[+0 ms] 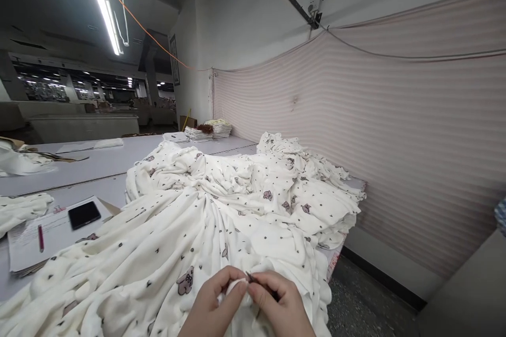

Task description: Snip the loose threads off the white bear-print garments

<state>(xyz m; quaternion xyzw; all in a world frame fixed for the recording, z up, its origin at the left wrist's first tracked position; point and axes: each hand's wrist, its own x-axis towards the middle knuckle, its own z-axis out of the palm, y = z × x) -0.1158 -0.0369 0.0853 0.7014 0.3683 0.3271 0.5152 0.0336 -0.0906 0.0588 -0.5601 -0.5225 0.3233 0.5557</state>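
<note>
A large heap of white fabric (221, 205) printed with small dark hearts and brownish bear figures covers the table in front of me. My left hand (215, 303) pinches a fold of this fabric at the bottom middle. My right hand (279, 303) meets it fingertip to fingertip and holds a small thin dark tool (253, 278) against the pinched cloth. I cannot tell what the tool is.
A black phone (84, 214) and a pink pen (40, 237) lie on papers (29, 245) at the left. Stacks of folded cloth (215, 129) sit at the table's far end. A striped pink curtain (395, 142) hangs along the right; the floor (363, 308) drops off beside the table.
</note>
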